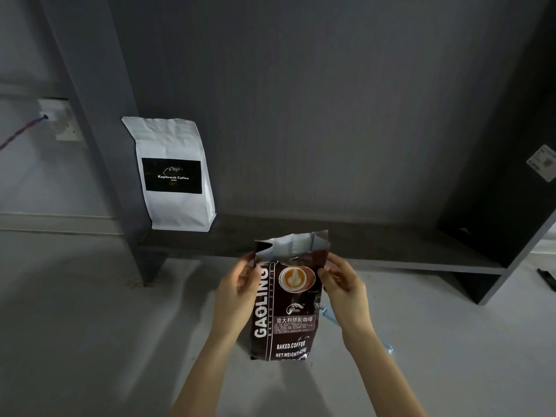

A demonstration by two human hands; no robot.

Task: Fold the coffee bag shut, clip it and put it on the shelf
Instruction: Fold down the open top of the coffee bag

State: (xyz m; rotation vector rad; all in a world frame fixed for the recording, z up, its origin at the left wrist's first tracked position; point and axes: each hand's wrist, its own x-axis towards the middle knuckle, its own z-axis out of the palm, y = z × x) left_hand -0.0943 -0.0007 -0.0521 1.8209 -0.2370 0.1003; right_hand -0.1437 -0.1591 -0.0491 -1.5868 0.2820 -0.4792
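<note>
A dark brown coffee bag (285, 311) with white "GAOLING" lettering stands upright on the pale floor in front of a low dark shelf (346, 245). Its top is open and shows a silver lining. My left hand (237, 291) grips the bag's upper left edge. My right hand (343, 284) grips its upper right edge. A light blue clip (329, 316) lies on the floor behind my right wrist, mostly hidden by the arm.
A white coffee bag (173, 176) with a black label stands on the shelf's left end, against the dark upright panel (99, 115). A wall socket (61, 120) with a cable is at far left. A small black object (547, 278) lies at the right edge.
</note>
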